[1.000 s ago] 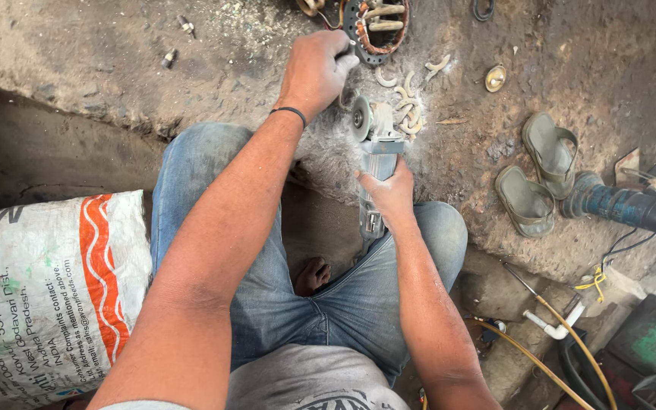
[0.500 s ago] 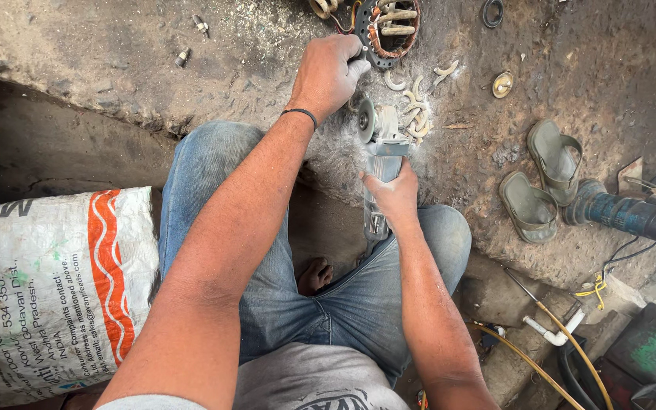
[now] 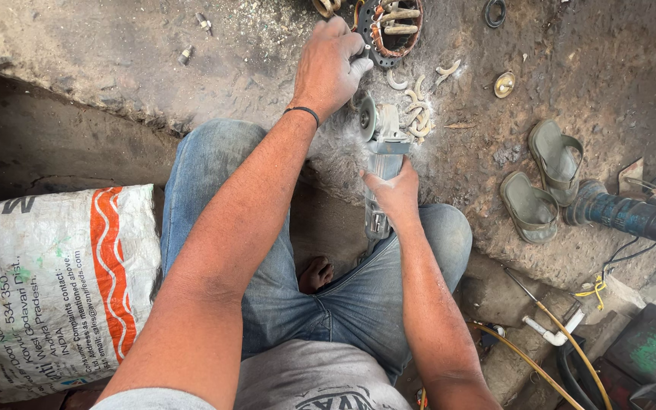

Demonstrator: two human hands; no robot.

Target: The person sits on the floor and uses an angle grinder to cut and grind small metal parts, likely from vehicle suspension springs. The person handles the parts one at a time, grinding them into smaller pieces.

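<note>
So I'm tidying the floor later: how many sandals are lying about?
2: one sandal right of the angle grinder, the other sandal just below it, beside the blue power tool. None seem hidden.

The left hand (image 3: 329, 68) reaches far forward on a straight arm, fingers curled down, a dark band at the wrist. The right hand (image 3: 393, 193) sits nearer, bent-armed, fingers wrapped in a closed grip.

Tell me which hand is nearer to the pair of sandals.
Right. The right hand, gripping the angle grinder, sits just left of the sandals; the left hand is farther off, up by the round motor part.
</note>
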